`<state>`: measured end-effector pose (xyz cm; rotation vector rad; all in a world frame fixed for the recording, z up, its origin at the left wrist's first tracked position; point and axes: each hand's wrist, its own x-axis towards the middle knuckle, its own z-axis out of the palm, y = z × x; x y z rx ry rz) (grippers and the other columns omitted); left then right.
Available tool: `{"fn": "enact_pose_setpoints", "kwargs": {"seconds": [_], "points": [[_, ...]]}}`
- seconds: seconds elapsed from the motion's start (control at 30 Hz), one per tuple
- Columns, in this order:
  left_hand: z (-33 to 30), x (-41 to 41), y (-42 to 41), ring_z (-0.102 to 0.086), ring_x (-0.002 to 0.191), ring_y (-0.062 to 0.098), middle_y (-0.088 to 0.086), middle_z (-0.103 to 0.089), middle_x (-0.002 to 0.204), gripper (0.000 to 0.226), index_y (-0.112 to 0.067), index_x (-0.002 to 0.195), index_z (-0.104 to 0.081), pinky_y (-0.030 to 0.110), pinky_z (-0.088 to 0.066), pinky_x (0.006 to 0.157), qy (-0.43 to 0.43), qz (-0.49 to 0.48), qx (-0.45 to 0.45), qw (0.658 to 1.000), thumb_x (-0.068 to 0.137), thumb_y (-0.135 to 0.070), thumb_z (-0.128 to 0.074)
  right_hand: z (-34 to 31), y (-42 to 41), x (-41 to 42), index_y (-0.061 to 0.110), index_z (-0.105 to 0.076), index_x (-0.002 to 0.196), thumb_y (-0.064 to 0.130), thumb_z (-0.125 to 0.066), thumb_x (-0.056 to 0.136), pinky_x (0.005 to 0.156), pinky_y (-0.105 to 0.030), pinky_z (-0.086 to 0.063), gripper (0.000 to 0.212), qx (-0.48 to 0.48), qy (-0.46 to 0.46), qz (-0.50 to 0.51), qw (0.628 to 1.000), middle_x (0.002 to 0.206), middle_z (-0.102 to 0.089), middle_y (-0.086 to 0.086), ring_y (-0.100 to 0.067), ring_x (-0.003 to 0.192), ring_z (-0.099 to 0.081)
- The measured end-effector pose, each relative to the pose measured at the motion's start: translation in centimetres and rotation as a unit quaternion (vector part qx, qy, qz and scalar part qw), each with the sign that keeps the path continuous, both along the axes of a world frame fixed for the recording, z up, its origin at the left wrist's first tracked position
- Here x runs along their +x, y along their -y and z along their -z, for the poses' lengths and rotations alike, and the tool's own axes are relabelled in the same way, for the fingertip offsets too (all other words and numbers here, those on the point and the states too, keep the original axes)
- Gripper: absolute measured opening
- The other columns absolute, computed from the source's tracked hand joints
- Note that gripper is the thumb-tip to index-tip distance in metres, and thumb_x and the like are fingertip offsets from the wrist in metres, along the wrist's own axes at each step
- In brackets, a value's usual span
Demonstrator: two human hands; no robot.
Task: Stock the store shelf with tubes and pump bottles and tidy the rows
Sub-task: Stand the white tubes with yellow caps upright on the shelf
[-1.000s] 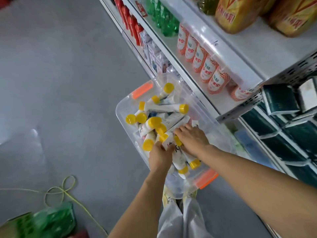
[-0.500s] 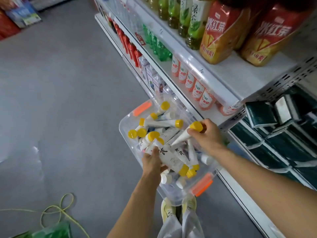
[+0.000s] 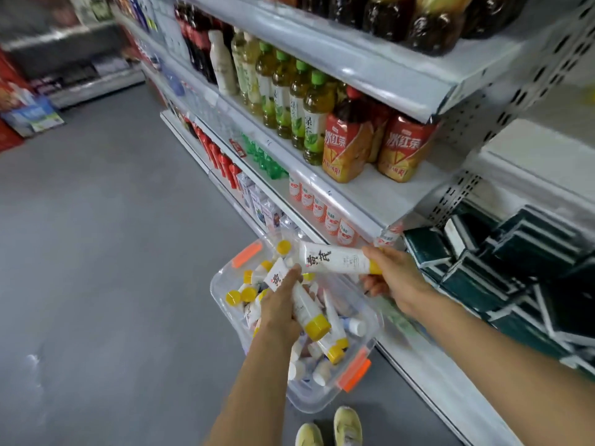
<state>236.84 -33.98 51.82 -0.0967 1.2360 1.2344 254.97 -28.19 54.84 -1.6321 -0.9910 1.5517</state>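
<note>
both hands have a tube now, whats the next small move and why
Probably carry the right hand and its tube toward the shelf. That tube is already lifted clear of the bin and held level, while the left hand holds its tube over the bin.

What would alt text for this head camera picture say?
A person's left hand and right hand each hold a white yellow-capped tube above a clear bin of tubes, beside store shelves of bottled drinks.

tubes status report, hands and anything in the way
Left hand grips one tube over bin. Right hand holds second tube, raised. Nothing in the way.
</note>
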Motion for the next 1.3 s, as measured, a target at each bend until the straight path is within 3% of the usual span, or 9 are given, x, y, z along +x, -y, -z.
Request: {"fn": "enact_pose_setpoints", "kwargs": {"seconds": [0.2, 0.33, 0.5, 0.6, 0.7, 0.8, 0.9, 1.1, 1.3], "points": [[-3.3, 1.1, -1.4, -0.064, 0.055, 0.019, 0.01, -0.067, 0.069, 0.037, -0.005, 0.114, -0.063, 0.034, -0.056, 0.062, -0.008, 0.031, 0.042, 0.999, 0.081, -0.014, -0.076, -3.9, 1.6, 1.7, 0.006, -0.066, 0.1, 0.032, -0.06, 0.094, 0.037, -0.02, -0.041, 0.027, -0.018, -0.029, -0.032, 0.999, 0.061, -0.063, -0.011, -0.015, 0.044, -0.052], [-5.3, 1.3, -2.0, -0.058, 0.049, 0.02, 0.009, -0.063, 0.061, 0.03, -0.004, 0.101, -0.062, 0.029, -0.053, 0.053, -0.028, 0.086, 0.045, 0.995, 0.077, -0.014, -0.078, -5.7, 3.5, 3.6, 0.009, -0.068, 0.105, 0.034, -0.072, 0.082, 0.049, -0.026, -0.045, 0.034, 0.0, 0.0, -0.097, 0.995, 0.075, -0.072, -0.009, -0.016, 0.056, -0.062], [-9.2, 3.7, -2.8, -0.058, 0.043, 0.018, 0.01, -0.062, 0.06, 0.034, -0.004, 0.105, -0.059, 0.025, -0.05, 0.045, -0.055, 0.146, 0.088, 0.984, 0.076, -0.009, -0.078, -8.8, 5.0, 6.4, 0.012, -0.067, 0.101, 0.024, -0.079, 0.079, 0.064, -0.028, -0.053, 0.028, 0.089, 0.129, -0.209, 0.965, 0.091, -0.074, -0.009, -0.016, 0.074, -0.07], [-12.0, 6.3, -3.3, -0.059, 0.043, 0.018, 0.009, -0.063, 0.056, 0.027, -0.003, 0.099, -0.061, 0.025, -0.051, 0.045, -0.076, 0.175, 0.123, 0.974, 0.077, -0.007, -0.076, -10.7, 5.4, 8.0, 0.028, -0.064, 0.089, 0.026, -0.077, 0.081, 0.057, -0.016, -0.046, 0.015, 0.139, 0.195, -0.225, 0.945, 0.085, -0.07, 0.005, -0.001, 0.066, -0.064], [-14.2, 9.2, -3.7, -0.06, 0.048, 0.018, 0.008, -0.065, 0.06, 0.024, -0.006, 0.095, -0.062, 0.029, -0.052, 0.051, -0.092, 0.207, 0.151, 0.962, 0.076, -0.009, -0.077, -12.4, 5.8, 10.3, 0.024, -0.066, 0.086, 0.029, -0.078, 0.08, 0.058, -0.023, -0.048, 0.014, 0.176, 0.25, -0.21, 0.929, 0.085, -0.07, 0.0, -0.007, 0.066, -0.063], [-16.1, 12.2, -3.8, -0.064, 0.05, 0.016, 0.007, -0.068, 0.062, 0.022, -0.007, 0.095, -0.062, 0.028, -0.053, 0.05, -0.087, 0.228, 0.173, 0.954, 0.079, -0.011, -0.077, -14.2, 6.3, 13.3, 0.017, -0.068, 0.097, 0.029, -0.077, 0.079, 0.069, -0.039, -0.056, 0.024, 0.19, 0.269, -0.186, 0.926, 0.092, -0.071, -0.003, -0.02, 0.079, -0.069], [-17.9, 15.7, -3.5, -0.066, 0.05, 0.014, 0.007, -0.07, 0.062, 0.016, -0.008, 0.093, -0.062, 0.027, -0.054, 0.048, -0.053, 0.241, 0.195, 0.949, 0.082, -0.01, -0.074, -15.7, 6.8, 17.1, 0.025, -0.065, 0.1, 0.037, -0.076, 0.077, 0.071, -0.037, -0.055, 0.028, 0.203, 0.281, -0.168, 0.923, 0.1, -0.07, 0.005, -0.015, 0.087, -0.067], [-20.0, 23.4, -3.8, -0.062, 0.055, 0.015, 0.007, -0.066, 0.073, 0.023, -0.008, 0.092, -0.061, 0.029, -0.054, 0.051, -0.005, 0.261, 0.241, 0.935, 0.075, -0.014, -0.076, -18.2, 8.0, 25.3, 0.017, -0.067, 0.096, 0.023, -0.074, 0.083, 0.062, -0.024, -0.045, 0.016, 0.257, 0.211, -0.053, 0.942, 0.091, -0.07, -0.003, -0.019, 0.077, -0.063], [-21.8, 31.3, -4.0, -0.063, 0.054, 0.015, 0.007, -0.065, 0.075, 0.013, -0.008, 0.091, -0.06, 0.028, -0.055, 0.052, 0.023, 0.279, 0.252, 0.927, 0.087, -0.014, -0.07, -18.3, 7.9, 33.3, 0.023, -0.068, 0.103, 0.041, -0.079, 0.071, 0.086, -0.044, -0.052, 0.038, 0.276, 0.161, 0.07, 0.945, 0.103, -0.073, -0.002, -0.025, 0.095, -0.067]]}}
